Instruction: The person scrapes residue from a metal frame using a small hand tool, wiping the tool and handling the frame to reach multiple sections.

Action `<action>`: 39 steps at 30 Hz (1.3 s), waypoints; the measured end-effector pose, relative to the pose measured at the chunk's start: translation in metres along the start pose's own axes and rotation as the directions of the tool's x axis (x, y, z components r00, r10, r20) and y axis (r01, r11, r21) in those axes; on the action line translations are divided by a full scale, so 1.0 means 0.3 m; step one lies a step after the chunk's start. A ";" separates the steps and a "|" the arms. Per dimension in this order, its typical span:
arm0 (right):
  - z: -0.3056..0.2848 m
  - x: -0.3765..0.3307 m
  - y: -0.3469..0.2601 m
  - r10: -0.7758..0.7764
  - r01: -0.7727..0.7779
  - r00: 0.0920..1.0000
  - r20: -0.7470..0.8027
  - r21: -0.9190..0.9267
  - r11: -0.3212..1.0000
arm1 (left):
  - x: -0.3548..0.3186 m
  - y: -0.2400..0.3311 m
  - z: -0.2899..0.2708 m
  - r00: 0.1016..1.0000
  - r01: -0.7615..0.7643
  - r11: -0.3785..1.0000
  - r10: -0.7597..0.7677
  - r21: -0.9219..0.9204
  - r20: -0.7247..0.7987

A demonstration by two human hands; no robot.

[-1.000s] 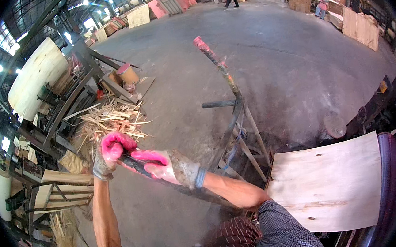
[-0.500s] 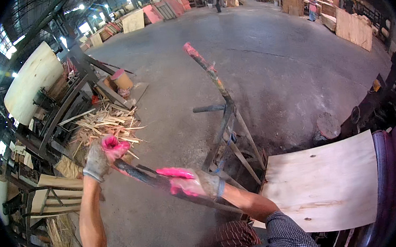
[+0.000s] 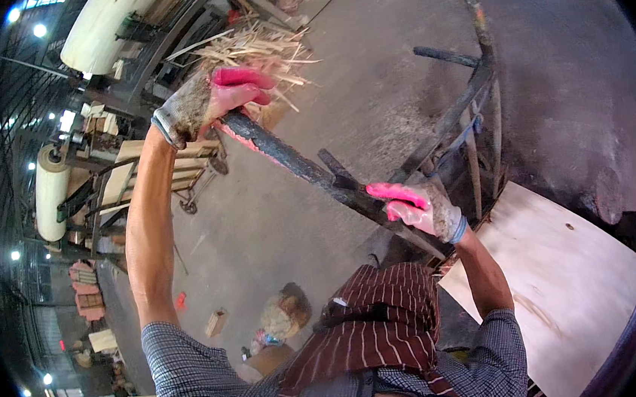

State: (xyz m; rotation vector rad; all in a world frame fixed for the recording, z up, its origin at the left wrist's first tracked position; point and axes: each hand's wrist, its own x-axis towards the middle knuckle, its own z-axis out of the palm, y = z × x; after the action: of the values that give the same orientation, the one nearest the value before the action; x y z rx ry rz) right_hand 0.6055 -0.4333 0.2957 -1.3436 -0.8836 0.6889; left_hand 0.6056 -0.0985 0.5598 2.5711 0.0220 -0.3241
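Observation:
A dark metal bar (image 3: 275, 145) with flaking pink paint slants across the front, part of a welded pipe frame (image 3: 444, 123). At its upper left end, my left hand (image 3: 211, 106), in a grey knit glove with pink-coated fingers, is closed over the bar. My right hand (image 3: 429, 211), gloved alike, is beside the lower part of the bar, near a short stub (image 3: 334, 164). Its fingers stretch out to the left, apart from the thumb; whether they touch the bar is hard to tell.
A pale veneer sheet (image 3: 559, 276) lies at the right, beside the frame. Wood scraps (image 3: 260, 52) are heaped on the floor beyond my left hand. A wheeled rack (image 3: 168, 174) and a pale roll (image 3: 53, 195) stand at the left. A bag (image 3: 283, 315) is on the floor near me.
The view has swung left and down, showing more of my apron. My right hand has come off the bar's middle toward the frame; my left hand stays at the bar's end.

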 end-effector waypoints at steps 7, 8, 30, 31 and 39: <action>0.039 0.207 -0.094 -0.132 0.129 0.990 0.046 0.071 0.989 | -0.024 -0.019 -0.020 0.994 -0.102 0.992 0.100 0.074 0.033; 0.036 0.242 -0.112 -0.149 0.141 0.986 0.068 0.114 0.983 | -0.024 -0.020 -0.019 0.999 -0.040 0.999 0.040 0.031 0.030; 0.020 0.420 -0.209 -0.045 0.000 0.974 0.221 0.201 0.980 | -0.011 -0.149 -0.077 0.973 0.061 0.993 -0.037 -0.100 0.226; 0.031 0.475 -0.214 -0.069 -0.008 0.966 0.248 0.298 0.955 | -0.016 -0.139 -0.071 0.965 -0.151 0.988 0.143 0.021 0.221; -0.009 0.431 -0.153 -0.046 -0.096 0.952 0.302 0.437 0.894 | -0.002 -0.030 -0.016 0.995 -0.088 0.983 0.093 0.162 -0.020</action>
State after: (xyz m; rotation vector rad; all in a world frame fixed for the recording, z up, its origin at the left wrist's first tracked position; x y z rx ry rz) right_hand 0.6713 -0.3312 0.3594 -0.8449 -0.8827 1.0710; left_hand 0.6052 -0.0884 0.5592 2.7263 -0.1156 -0.2659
